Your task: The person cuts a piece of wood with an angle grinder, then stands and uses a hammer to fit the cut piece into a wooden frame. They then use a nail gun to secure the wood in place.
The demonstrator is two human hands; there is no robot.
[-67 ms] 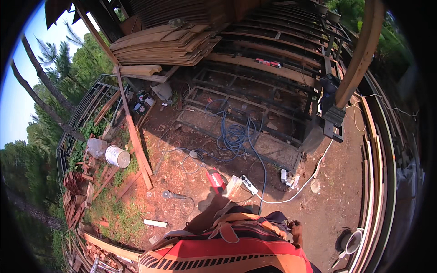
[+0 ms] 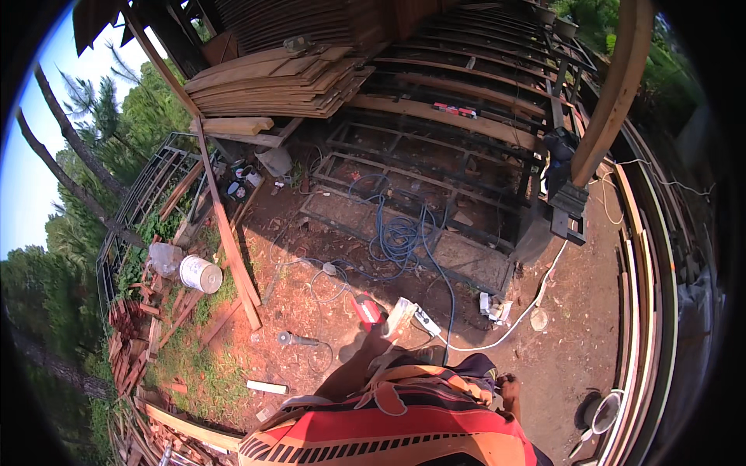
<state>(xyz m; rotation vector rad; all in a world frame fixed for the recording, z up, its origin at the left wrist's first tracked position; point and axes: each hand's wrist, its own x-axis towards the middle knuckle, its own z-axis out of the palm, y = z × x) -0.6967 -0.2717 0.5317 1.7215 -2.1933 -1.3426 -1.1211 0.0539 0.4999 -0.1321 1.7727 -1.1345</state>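
Note:
My left hand [image 2: 378, 339] reaches down in front of me, closed on the near end of a red and black object [image 2: 367, 310], which looks like a power tool. Its exact kind cannot be made out. Just right of it is a short pale wood block [image 2: 400, 318], brightly sunlit. A white power strip [image 2: 425, 321] lies beyond the block, with a white cord running off to the right. My right hand [image 2: 509, 388] hangs low beside my red and orange shirt; its fingers look curled, but whether anything is in them is unclear.
An angle grinder [image 2: 297, 339] lies on the dirt at left, near a white offcut [image 2: 266, 386]. Blue hose [image 2: 400, 237] is coiled ahead. A long plank [image 2: 225, 225] leans beside a white bucket [image 2: 200, 274]. Stacked boards [image 2: 272, 81], a metal frame [image 2: 388, 175] and a wooden post [image 2: 618, 93] stand farther off.
The whole view has shifted very slightly. The left hand and the red object keep their places relative to the ground; the right hand has moved barely, if at all.

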